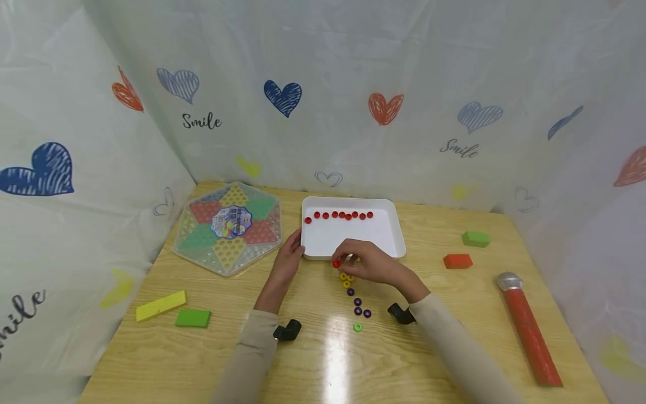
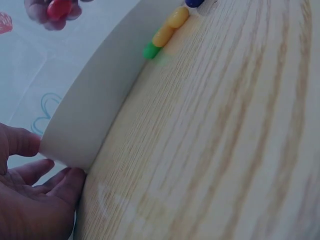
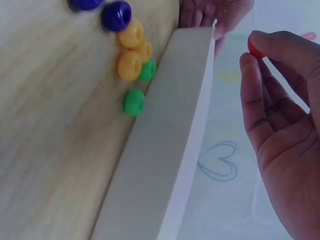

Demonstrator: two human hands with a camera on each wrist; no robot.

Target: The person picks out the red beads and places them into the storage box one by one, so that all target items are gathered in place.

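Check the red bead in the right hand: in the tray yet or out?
Out. The right hand pinches the red bead at the white tray front wall.

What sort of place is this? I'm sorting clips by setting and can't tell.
Probably a tabletop play or sorting booth, not a lived-in room: a wooden table closed in by heart-printed curtains, with a game board, a white tray, and beads laid out.
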